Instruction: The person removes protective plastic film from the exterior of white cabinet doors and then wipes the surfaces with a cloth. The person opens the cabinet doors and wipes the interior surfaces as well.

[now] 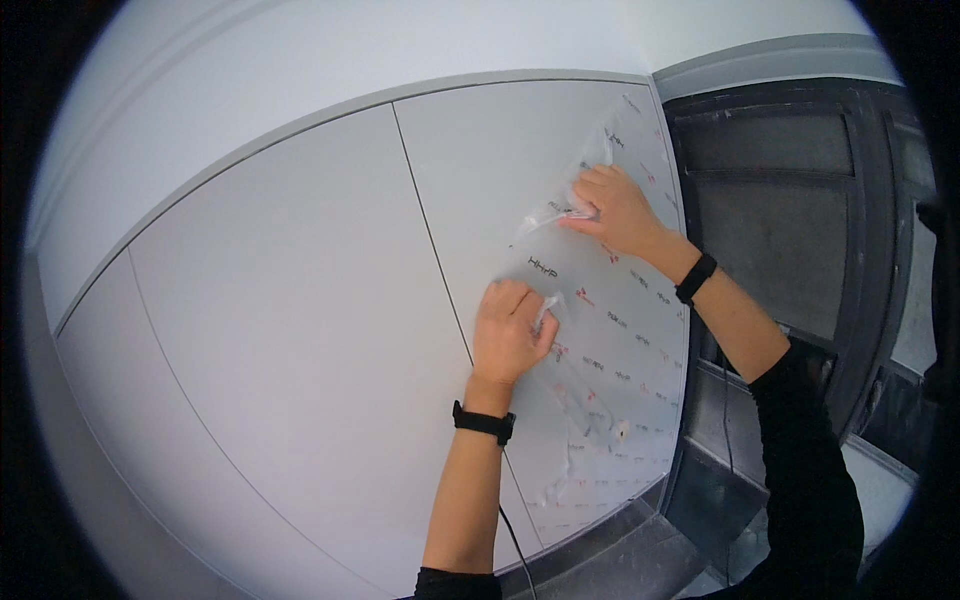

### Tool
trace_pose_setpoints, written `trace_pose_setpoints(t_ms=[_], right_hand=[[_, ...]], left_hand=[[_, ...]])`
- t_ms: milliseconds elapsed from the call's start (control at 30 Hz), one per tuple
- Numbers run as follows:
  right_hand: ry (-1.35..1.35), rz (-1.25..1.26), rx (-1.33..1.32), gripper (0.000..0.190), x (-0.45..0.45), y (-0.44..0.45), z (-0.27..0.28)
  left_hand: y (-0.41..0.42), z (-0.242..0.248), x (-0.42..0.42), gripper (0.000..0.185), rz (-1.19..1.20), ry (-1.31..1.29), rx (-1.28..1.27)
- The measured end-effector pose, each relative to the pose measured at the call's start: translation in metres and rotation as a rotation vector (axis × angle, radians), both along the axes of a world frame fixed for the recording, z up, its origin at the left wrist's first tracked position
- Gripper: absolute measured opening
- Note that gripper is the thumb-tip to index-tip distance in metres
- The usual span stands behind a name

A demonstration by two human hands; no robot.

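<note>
A clear protective film [616, 319] with printed marks covers the right part of a pale flat panel [495, 150]. Its left edge is loose and crumpled, and bare panel surface shows beside it. My left hand [511, 330] pinches a gathered bit of this edge between thumb and fingers, close to the seam between two panels. Higher and to the right, my right hand [611, 208] grips another bunched fold. From there the film runs in taut creases towards the panel's upper right corner. A black band circles each wrist.
More smooth panels [300, 315] extend leftwards under a pale trim strip [315, 120]. To the right stands a dark-framed window or door [772, 225]. A black cable [517, 544] hangs near my left forearm. Dark grey ledge [600, 559] lies below.
</note>
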State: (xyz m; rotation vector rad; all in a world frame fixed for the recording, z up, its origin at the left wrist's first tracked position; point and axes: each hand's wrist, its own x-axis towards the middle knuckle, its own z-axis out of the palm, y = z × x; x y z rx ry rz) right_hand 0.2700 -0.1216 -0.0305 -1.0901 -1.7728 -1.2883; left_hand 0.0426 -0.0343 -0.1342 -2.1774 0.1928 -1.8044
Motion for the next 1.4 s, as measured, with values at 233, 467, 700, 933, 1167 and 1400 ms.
trace_pose_setpoints(t_ms=[233, 467, 700, 933, 1167, 1400], right_hand=[[-0.182, 0.069, -0.117, 0.023, 0.017, -0.026, 0.009], [-0.182, -0.002, -0.181, 0.020, 0.040, -0.035, -0.002], [-0.175, 0.021, -0.190, 0.016, 0.062, -0.051, -0.008], [-0.141, -0.051, -0.176, 0.014, 0.097, -0.075, -0.033], [0.074, 0.103, -0.099, 0.015, 0.100, -0.075, -0.073], [0.332, 0.262, 0.119, 0.020, 0.096, -0.090, -0.094]], left_hand=[[0.004, 0.003, -0.007, 0.011, -0.032, -0.010, -0.020], [0.004, 0.004, -0.009, 0.012, -0.004, -0.014, -0.001], [0.002, 0.006, -0.010, 0.011, -0.003, 0.002, -0.020], [0.003, 0.003, -0.007, 0.012, 0.019, 0.023, -0.013], [0.002, 0.007, -0.009, 0.012, 0.069, 0.026, 0.004], [-0.002, 0.004, -0.004, 0.012, 0.062, 0.023, -0.007]])
